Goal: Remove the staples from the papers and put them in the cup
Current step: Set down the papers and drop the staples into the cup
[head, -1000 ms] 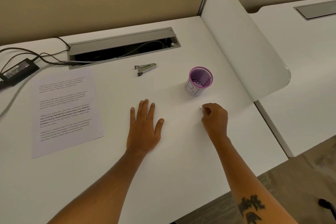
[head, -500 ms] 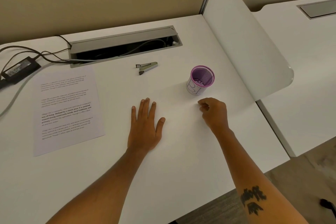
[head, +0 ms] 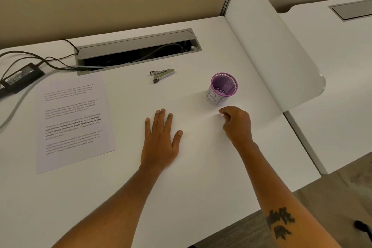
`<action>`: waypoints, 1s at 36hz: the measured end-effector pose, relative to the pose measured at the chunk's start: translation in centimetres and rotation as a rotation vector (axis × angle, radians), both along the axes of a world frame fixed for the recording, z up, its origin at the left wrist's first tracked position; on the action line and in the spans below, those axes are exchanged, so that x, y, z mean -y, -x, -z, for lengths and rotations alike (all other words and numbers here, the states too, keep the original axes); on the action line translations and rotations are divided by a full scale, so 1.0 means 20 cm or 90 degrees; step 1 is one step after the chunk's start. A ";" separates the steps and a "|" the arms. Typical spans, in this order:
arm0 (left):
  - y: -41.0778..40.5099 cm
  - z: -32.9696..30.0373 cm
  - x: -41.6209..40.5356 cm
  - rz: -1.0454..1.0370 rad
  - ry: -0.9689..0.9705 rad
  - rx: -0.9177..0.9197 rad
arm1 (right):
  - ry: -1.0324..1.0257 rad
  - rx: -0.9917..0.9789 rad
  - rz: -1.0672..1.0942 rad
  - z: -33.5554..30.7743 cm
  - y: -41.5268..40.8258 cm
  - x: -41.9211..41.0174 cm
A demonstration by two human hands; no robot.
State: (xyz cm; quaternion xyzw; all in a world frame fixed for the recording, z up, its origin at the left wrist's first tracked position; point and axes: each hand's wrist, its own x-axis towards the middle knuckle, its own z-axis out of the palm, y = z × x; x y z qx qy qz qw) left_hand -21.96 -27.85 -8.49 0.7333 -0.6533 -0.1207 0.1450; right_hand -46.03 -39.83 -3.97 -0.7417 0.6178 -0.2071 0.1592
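The right hand (head: 236, 124) hovers just near of the purple mesh cup (head: 223, 89), its grip curled with thumb and fingertips pressed together as if pinching a pulled staple, though any staple there is too small to see; the step in hand looks like carrying it to the cup, so the next move calls for a short lift over the rim and a release. The left hand (head: 161, 139) rests flat and spread on the white counter (head: 201, 177). The printed paper (head: 73, 123) lies well to the left, the metal staple remover (head: 162, 74) lies far of the left hand, and a power adapter (head: 19, 78) with cables and a cable tray (head: 138, 50) sit further off, none in the way.
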 end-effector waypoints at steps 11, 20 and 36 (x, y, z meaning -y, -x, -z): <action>0.00 0.00 0.00 -0.003 0.000 0.002 | -0.034 -0.055 -0.091 0.02 0.01 0.04; 0.00 0.00 0.00 -0.002 -0.008 0.004 | -0.012 -0.087 -0.069 0.05 -0.04 0.03; 0.00 0.00 0.00 -0.002 -0.012 0.000 | 0.044 -0.116 -0.103 0.08 -0.10 -0.06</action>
